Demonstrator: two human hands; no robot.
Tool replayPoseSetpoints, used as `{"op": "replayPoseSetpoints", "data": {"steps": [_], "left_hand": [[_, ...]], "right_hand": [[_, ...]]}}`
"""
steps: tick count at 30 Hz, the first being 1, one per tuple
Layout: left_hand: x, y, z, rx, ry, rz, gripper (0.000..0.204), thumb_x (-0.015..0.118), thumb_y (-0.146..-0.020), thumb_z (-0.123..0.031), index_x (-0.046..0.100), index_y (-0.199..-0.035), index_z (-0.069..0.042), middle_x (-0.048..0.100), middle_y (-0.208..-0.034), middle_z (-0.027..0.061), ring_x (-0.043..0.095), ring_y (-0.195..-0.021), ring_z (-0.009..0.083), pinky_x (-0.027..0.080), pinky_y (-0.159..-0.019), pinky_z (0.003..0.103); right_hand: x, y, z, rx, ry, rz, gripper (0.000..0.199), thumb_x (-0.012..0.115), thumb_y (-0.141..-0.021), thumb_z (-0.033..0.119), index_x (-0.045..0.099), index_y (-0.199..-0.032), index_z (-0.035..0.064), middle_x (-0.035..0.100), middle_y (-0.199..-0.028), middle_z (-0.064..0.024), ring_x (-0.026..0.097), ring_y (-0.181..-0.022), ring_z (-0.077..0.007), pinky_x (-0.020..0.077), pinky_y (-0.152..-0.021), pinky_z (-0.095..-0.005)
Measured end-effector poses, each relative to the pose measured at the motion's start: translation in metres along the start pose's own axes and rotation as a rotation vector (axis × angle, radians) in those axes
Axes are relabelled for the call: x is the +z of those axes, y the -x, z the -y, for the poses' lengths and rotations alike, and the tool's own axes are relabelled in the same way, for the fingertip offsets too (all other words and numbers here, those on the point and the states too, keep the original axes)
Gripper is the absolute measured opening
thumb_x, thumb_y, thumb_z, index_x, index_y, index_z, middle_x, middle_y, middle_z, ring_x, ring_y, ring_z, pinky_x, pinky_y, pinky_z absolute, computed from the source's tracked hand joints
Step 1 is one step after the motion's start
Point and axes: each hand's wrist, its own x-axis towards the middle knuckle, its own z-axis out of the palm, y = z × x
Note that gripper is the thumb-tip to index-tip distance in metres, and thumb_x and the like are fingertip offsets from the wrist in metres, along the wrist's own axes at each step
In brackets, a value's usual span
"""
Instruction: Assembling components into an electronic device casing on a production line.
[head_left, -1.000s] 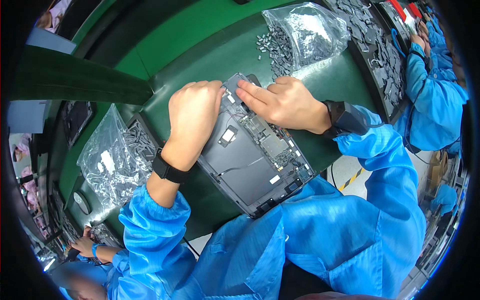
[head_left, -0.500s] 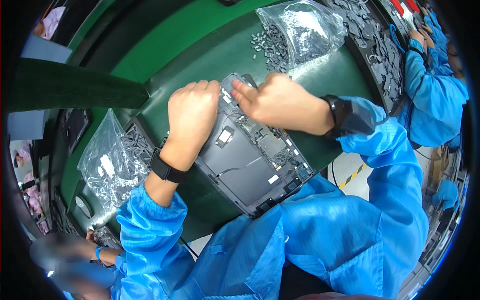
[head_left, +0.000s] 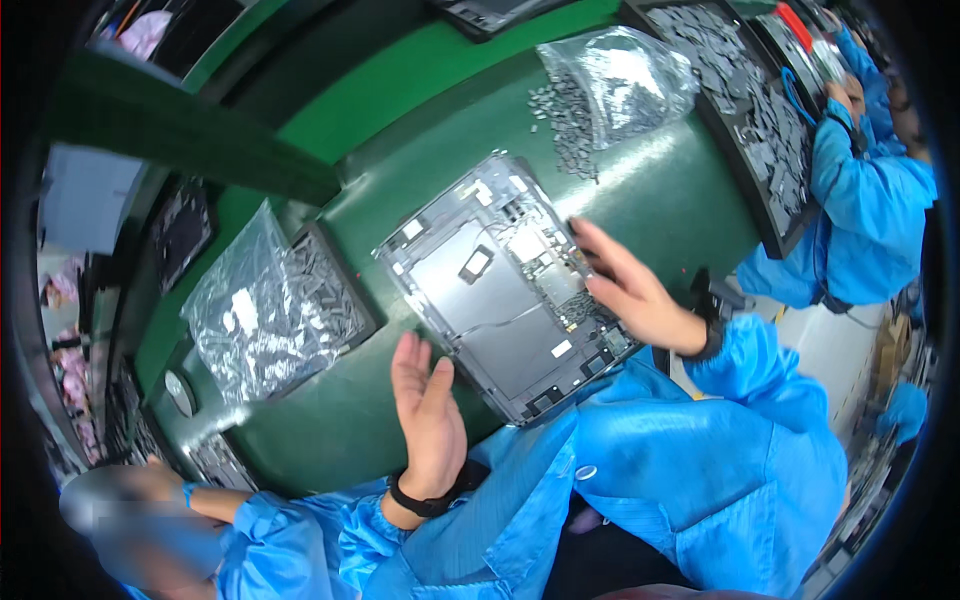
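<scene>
An open grey tablet-like casing (head_left: 500, 300) lies tilted on the green table, its inside facing up. Along its right side runs a circuit board (head_left: 550, 275), and a thin cable crosses the flat bay. My left hand (head_left: 430, 420), fingers loosely apart, hovers just off the casing's lower left edge with nothing in it. By the opposite edge is my right hand (head_left: 645, 295), open, with thumb and fingers spread and the tips close to the board; whether they touch it I cannot tell.
Small dark pieces (head_left: 568, 125) spill from a clear plastic bag (head_left: 640, 85) at the back. A black tray (head_left: 785, 235) of flat grey parts stands right. On the left, another bag (head_left: 250, 330) overlaps a tray of dark strips (head_left: 325, 285). Co-workers in blue sit at both sides.
Both hands have left the casing's top end. My left hand came down toward me and opened; my right hand moved down along the right edge. The view has shifted slightly.
</scene>
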Motion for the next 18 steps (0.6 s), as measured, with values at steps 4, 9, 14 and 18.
{"op": "replayPoseSetpoints", "data": {"steps": [4, 9, 14, 18], "left_hand": [[0.000, -0.007, -0.010, -0.272, 0.007, 0.246, 0.043, 0.050, -0.101, -0.022, 0.041, -0.138, -0.001, 0.048, -0.135, 0.0085, 0.044, -0.123, 0.0169, 0.034, -0.105, 0.034], [0.008, -0.024, 0.013, -0.006, -0.114, 0.261, 0.039, 0.047, -0.103, -0.029, 0.049, -0.129, 0.001, 0.058, -0.118, 0.0085, 0.053, -0.113, 0.0169, 0.039, -0.099, 0.031], [0.064, -0.058, -0.003, 0.045, 0.298, 0.163, 0.034, 0.047, -0.103, -0.029, 0.049, -0.122, 0.000, 0.059, -0.118, 0.0095, 0.060, -0.103, 0.0167, 0.049, -0.090, 0.032], [0.121, -0.096, -0.006, 0.304, 0.446, 0.195, 0.034, 0.047, -0.103, -0.029, 0.047, -0.124, -0.001, 0.058, -0.117, 0.0084, 0.055, -0.107, 0.0155, 0.044, -0.094, 0.031]], "right_hand": [[0.022, 0.016, 0.003, 0.005, -0.322, -0.006, 0.062, 0.045, -0.095, -0.001, 0.018, -0.151, -0.0024, 0.023, -0.157, -0.0158, 0.023, -0.145, -0.0243, 0.0186, -0.117, -0.0332], [0.018, 0.015, 0.008, 0.050, -0.631, -0.113, 0.067, 0.046, -0.093, -0.002, 0.013, -0.152, -0.0020, 0.019, -0.157, -0.0183, 0.021, -0.146, -0.0271, 0.0168, -0.118, -0.0365], [0.008, 0.015, 0.020, 0.015, -0.606, -0.586, 0.061, 0.041, -0.100, 0.036, 0.023, -0.148, 0.0019, 0.030, -0.153, -0.0166, 0.035, -0.137, -0.0278, 0.0271, -0.113, -0.0411], [0.025, -0.039, 0.055, -0.040, -0.856, -0.379, 0.041, 0.042, -0.101, 0.024, 0.041, -0.138, 0.0038, 0.049, -0.137, -0.0101, 0.047, -0.126, -0.0221, 0.0382, -0.105, -0.0409]]}}
